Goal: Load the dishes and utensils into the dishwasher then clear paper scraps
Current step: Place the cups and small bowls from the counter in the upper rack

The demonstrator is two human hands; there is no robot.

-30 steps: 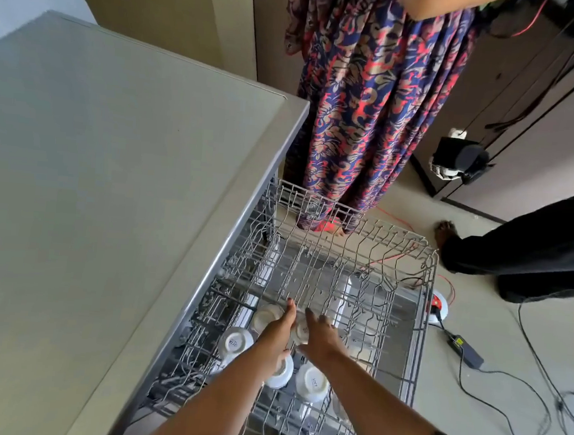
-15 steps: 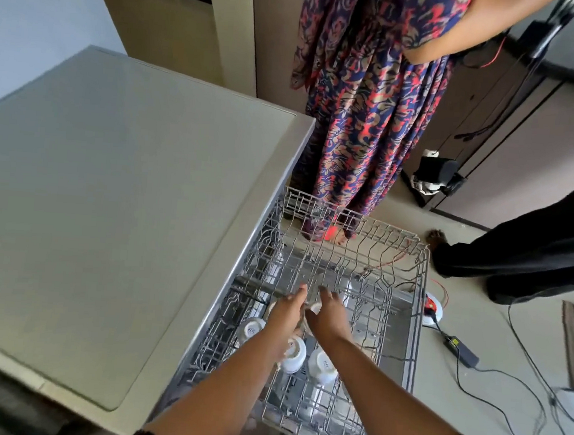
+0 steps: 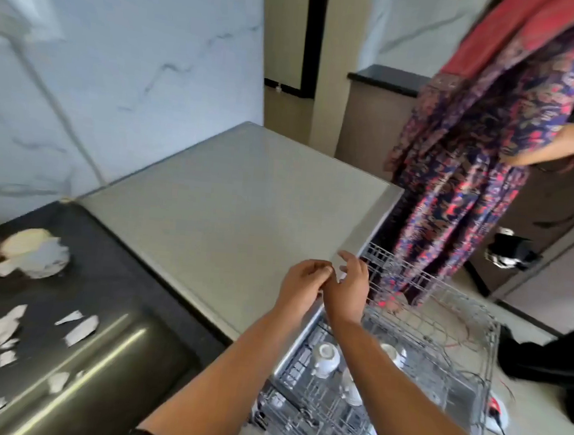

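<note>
The dishwasher's wire rack point(image 3: 476, 321) is pulled out at the lower right. Upside-down white cups point(image 3: 328, 356) point(image 3: 393, 354) point(image 3: 351, 390) sit in it. Both my hands are lifted above the rack's near-left corner, by the edge of the grey dishwasher top point(image 3: 227, 212). My left hand point(image 3: 304, 284) has loosely curled fingers and holds nothing I can see. My right hand point(image 3: 350, 286) is beside it with relaxed, spread fingers, also holding nothing. White paper scraps point(image 3: 79, 328) lie on the dark counter point(image 3: 109, 272) at the left, with crumpled paper point(image 3: 40, 253) further back.
A steel sink point(image 3: 77, 382) sits at the lower left. A person in a patterned dress point(image 3: 472, 163) stands just beyond the rack. Another person's dark-clothed leg point(image 3: 549, 358) and cables with a plug point(image 3: 500, 416) are on the floor at right.
Both hands have come up out of the rack, away from the cups. My view has swung left and up, bringing the counter with paper scraps and the sink into sight.
</note>
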